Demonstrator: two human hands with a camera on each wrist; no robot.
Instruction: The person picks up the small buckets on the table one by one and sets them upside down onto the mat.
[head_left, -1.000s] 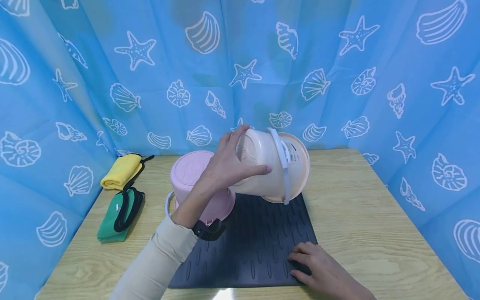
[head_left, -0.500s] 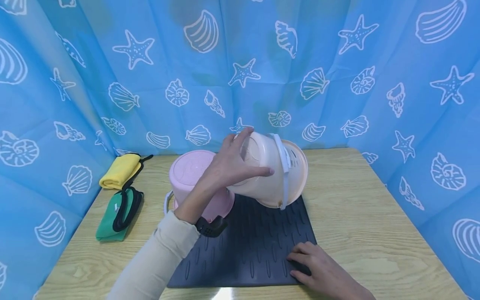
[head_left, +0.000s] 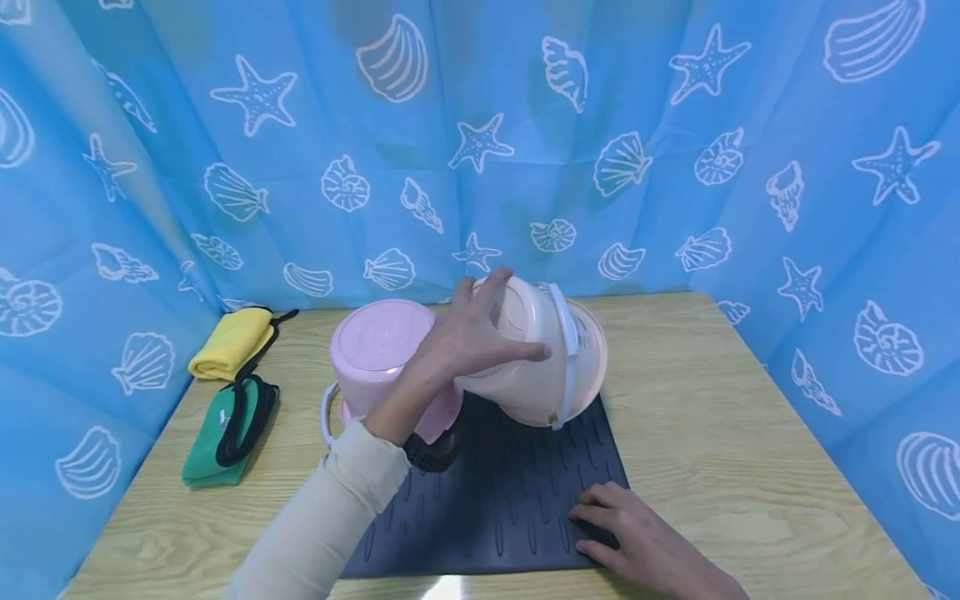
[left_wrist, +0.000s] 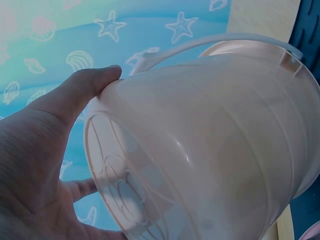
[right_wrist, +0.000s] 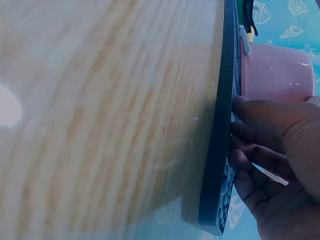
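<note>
My left hand (head_left: 476,337) grips a cream plastic bucket (head_left: 517,379) at its base, thumb on one side and fingers on the other. The bucket is tilted over, its base up to the left and its rim down to the right, above the dark ribbed mat (head_left: 480,521). Its pale handle (left_wrist: 215,40) lies along the side near the rim. A pink bucket (head_left: 382,337) stands upside down on the mat, partly behind my left forearm. At the mat's right front edge rests my right hand (head_left: 633,533), fingers loosely bent, fingertips touching the mat.
A folded yellow cloth (head_left: 228,346) and a folded green cloth (head_left: 217,446), both with black trim, lie at the left of the wooden table (head_left: 697,433). A blue seashell-print curtain (head_left: 480,75) hangs behind and along both sides.
The cream bucket has come lower with my left hand, its rim dropping closer to the mat. My right hand stays on the mat's edge.
</note>
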